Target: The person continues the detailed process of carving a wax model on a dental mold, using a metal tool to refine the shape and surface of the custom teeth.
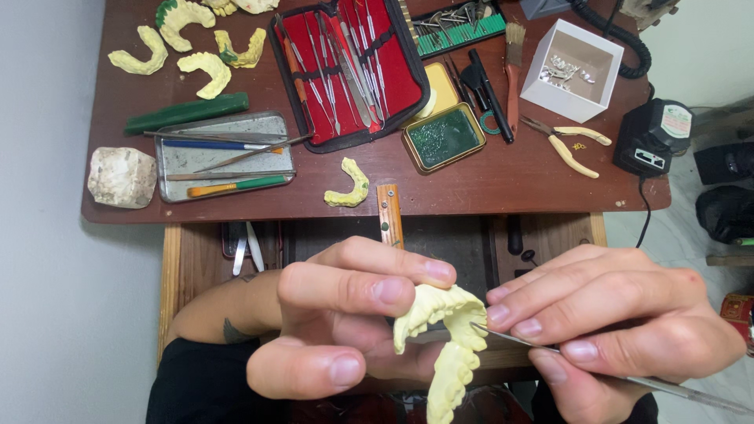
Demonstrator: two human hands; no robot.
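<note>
A dark wooden bench [487, 184] is sitting cluttered against a pale wall, and just below its front edge the left hand [345, 322] is pinching a pale yellow dental cast [448, 334] while the right hand [620, 330] is closing on a thin metal carving tool [628, 378], tip touching the cast's teeth. Carving looks mid-way, judging by formed teeth; finished-looking casts [184, 39] are lying at the bench's far left, beside an open red instrument case [345, 67], a metal tray [224, 153] and pliers [565, 141].

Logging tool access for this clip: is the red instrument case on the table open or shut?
Open. The red case lies spread flat on the table, its lining facing up with metal tools strapped in rows.
</note>
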